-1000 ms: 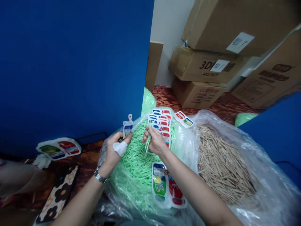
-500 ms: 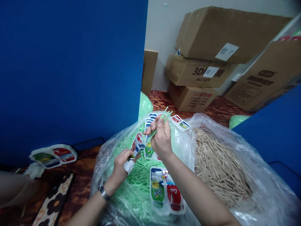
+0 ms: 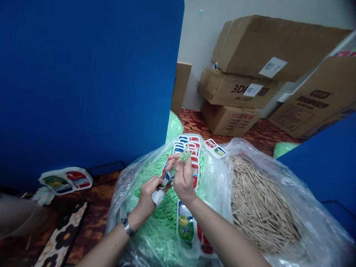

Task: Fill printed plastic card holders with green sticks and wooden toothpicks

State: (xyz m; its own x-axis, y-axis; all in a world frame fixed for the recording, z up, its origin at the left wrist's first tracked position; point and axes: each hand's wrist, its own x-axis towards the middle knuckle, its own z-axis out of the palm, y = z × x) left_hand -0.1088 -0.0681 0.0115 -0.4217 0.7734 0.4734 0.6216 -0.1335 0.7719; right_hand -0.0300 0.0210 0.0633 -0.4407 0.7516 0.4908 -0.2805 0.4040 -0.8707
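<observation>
Left hand [image 3: 148, 196]: in the head view, gripping a packet [image 3: 166, 180] between thumb and fingers.
Right hand [image 3: 184, 181]: closed around a bunch of green sticks [image 3: 187, 154].
Packet: just in front of the left hand, beside the right hand's fingers, above the green pile [image 3: 144, 172].
Bunch: upper ends jut past the right hand; lower ends hidden by hand and packet, so whether they enter it cannot be told.
Packet row [image 3: 195, 170]: behind the right hand, partly covered.
Sprite pack [image 3: 185, 225]: below the hands, its right part crossed by the right forearm.
Forearms: cut off at the bottom edge.
</observation>
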